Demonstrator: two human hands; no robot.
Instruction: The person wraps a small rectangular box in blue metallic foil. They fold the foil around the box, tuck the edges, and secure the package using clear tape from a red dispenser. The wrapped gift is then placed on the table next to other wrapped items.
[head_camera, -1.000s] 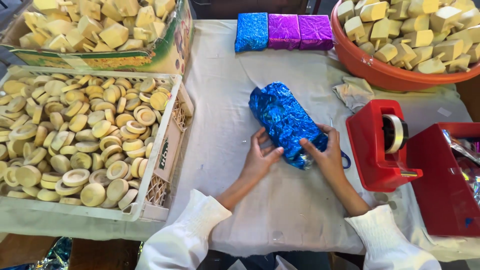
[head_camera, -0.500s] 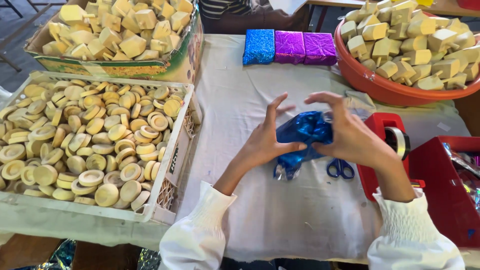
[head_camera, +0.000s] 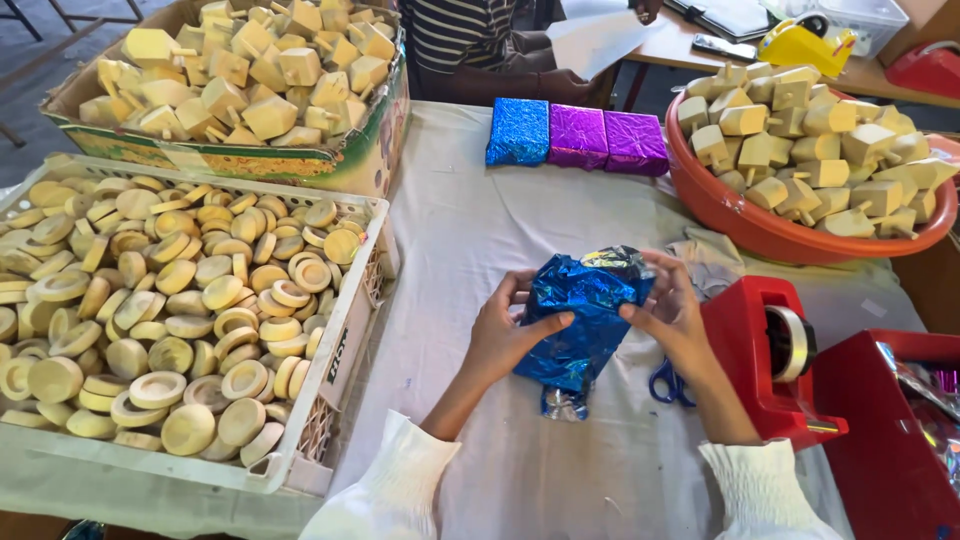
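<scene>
both hands, left hand (head_camera: 500, 335) & right hand (head_camera: 672, 315), now have the blue foil bundle (head_camera: 580, 320) lifted off the cloth, fingers curled tight round it, pressing foil edges in w/ thumbs.

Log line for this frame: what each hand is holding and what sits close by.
left hand: grips blue foil bundle | right hand: grips same bundle | nearby: red tape dispenser, blue-handled scissors | surface: white cloth

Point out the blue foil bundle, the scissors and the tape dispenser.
blue foil bundle (head_camera: 580, 320), head view, middle of the crinkled foil.
scissors (head_camera: 662, 383), head view, blue handle loop.
tape dispenser (head_camera: 755, 345), head view, red body.
</scene>
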